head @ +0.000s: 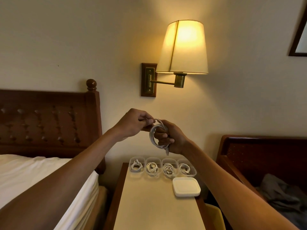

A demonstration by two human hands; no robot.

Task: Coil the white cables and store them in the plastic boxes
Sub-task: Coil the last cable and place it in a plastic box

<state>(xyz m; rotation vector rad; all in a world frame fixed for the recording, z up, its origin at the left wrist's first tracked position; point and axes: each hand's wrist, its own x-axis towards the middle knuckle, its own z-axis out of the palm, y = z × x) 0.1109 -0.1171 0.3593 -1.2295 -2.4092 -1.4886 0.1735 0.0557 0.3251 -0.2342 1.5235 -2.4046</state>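
Both hands are raised above the nightstand (149, 205). My right hand (172, 138) grips a coiled white cable (153, 138) wound into several loops, with a plug end hanging below the fist. My left hand (134, 123) pinches the free end of that cable at the top of the coil. Far below, a row of clear plastic boxes (136, 166) stands at the nightstand's back edge, each holding a coiled white cable. A stack of white lids (186, 186) lies in front of the rightmost box.
A lit wall lamp (182, 47) hangs above the hands. A bed with a white sheet (41, 176) and a dark wooden headboard (49, 122) is on the left. A dark wooden chair (265, 155) holding grey cloth stands on the right.
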